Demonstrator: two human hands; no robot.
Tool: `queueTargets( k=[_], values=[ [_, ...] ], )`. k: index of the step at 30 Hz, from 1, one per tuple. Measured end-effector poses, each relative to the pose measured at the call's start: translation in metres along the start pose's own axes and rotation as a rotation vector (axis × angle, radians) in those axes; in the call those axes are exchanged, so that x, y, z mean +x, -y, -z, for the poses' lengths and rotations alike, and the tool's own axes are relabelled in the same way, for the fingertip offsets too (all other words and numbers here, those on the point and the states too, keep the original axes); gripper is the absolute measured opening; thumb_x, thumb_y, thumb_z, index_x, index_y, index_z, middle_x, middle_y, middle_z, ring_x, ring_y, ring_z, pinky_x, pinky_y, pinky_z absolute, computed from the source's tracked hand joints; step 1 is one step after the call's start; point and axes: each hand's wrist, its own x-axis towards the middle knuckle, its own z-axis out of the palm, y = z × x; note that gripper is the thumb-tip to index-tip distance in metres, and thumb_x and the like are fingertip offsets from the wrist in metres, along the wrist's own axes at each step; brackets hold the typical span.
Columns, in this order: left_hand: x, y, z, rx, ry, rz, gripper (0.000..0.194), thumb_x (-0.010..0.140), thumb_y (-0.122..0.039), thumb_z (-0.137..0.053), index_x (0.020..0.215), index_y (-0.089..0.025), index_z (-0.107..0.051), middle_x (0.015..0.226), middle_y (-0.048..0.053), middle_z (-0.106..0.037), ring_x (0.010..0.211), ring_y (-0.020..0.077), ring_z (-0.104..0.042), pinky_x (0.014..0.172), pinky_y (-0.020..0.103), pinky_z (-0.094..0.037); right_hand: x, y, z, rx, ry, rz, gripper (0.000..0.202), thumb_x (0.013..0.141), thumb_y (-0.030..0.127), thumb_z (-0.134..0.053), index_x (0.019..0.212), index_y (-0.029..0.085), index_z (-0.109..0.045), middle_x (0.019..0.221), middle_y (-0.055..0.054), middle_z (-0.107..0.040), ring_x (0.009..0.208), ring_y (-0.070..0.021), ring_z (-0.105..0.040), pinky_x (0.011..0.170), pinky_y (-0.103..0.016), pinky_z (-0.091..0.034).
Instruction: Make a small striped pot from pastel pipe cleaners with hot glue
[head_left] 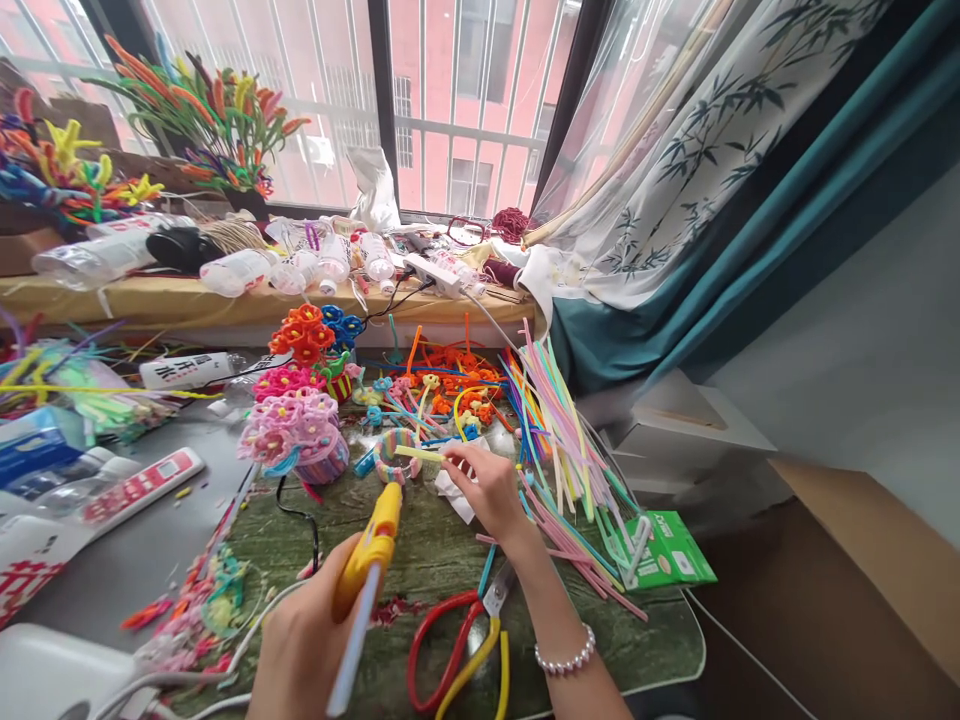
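My left hand [311, 625] is wrapped round a yellow hot glue gun [376, 535], with a clear glue stick [354, 640] jutting from its back toward me. Between the thumb and fingers of my right hand [484, 485] is a pale yellow pipe cleaner piece [418, 453], pointing left. Its tip reaches over a ring-shaped pastel striped piece [390, 458] on the green board, just beyond the gun's nozzle. A crumpled white tissue [455, 495] lies under my right hand. Red-handled scissors [450, 640] rest in front, beside my right forearm.
Pink pipe cleaner flowers [292, 430] in a striped pot stand left of the ring. Loose pipe cleaners [559, 430] spread at right, near a green packet [667, 550]. Orange flower pieces [450, 370] lie behind. Plastic bottles [240, 272] line the sill. A white cable [247, 640] crosses at lower left.
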Motion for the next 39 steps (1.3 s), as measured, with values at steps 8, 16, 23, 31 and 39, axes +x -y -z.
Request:
queueTargets(
  k=[8, 16, 23, 31, 39],
  values=[
    [0.011, -0.025, -0.008, -0.653, -0.037, 0.168, 0.046, 0.083, -0.061, -0.051, 0.071, -0.018, -0.062, 0.046, -0.006, -0.042, 0.042, 0.0123, -0.04, 0.044, 0.025, -0.036, 0.0, 0.005, -0.002, -0.033, 0.017, 0.041, 0.021, 0.098, 0.031, -0.051, 0.095, 0.019, -0.068, 0.08, -0.005, -0.072, 0.067, -0.0167, -0.066, 0.066, -0.028, -0.047],
    [0.014, -0.022, -0.013, -0.669, -0.038, 0.192, 0.051, 0.081, -0.064, -0.054, 0.077, -0.015, -0.066, 0.046, -0.006, -0.04, 0.039, 0.0109, -0.037, 0.038, 0.023, -0.031, 0.0, 0.009, -0.002, -0.048, 0.027, 0.084, 0.022, 0.099, 0.03, -0.048, 0.097, 0.018, -0.068, 0.08, -0.006, -0.072, 0.068, -0.0177, -0.067, 0.066, -0.029, -0.049],
    [0.015, -0.022, -0.015, -0.657, -0.033, 0.195, 0.05, 0.081, -0.064, -0.053, 0.078, -0.016, -0.066, 0.046, -0.006, -0.04, 0.038, 0.0114, -0.037, 0.038, 0.024, -0.032, 0.001, 0.01, -0.001, -0.043, 0.021, 0.087, 0.023, 0.099, 0.029, -0.048, 0.097, 0.018, -0.068, 0.08, -0.007, -0.072, 0.068, -0.0182, -0.067, 0.067, -0.029, -0.049],
    [0.019, -0.012, -0.015, -0.65, 0.055, 0.173, 0.052, 0.08, -0.066, -0.052, 0.074, -0.016, -0.065, 0.045, -0.005, -0.043, 0.039, 0.0125, -0.04, 0.038, 0.024, -0.035, 0.001, 0.011, 0.0, -0.039, 0.02, 0.094, 0.021, 0.098, 0.027, -0.049, 0.098, 0.018, -0.068, 0.081, -0.007, -0.073, 0.07, -0.0186, -0.068, 0.067, -0.029, -0.049],
    [0.02, -0.008, -0.014, -0.609, 0.057, 0.161, 0.052, 0.08, -0.066, -0.052, 0.071, -0.016, -0.064, 0.046, -0.004, -0.043, 0.04, 0.0122, -0.041, 0.038, 0.023, -0.035, 0.001, 0.011, 0.001, -0.046, 0.021, 0.098, 0.022, 0.099, 0.028, -0.048, 0.098, 0.018, -0.067, 0.081, -0.007, -0.073, 0.071, -0.0187, -0.068, 0.068, -0.029, -0.049]
  ],
)
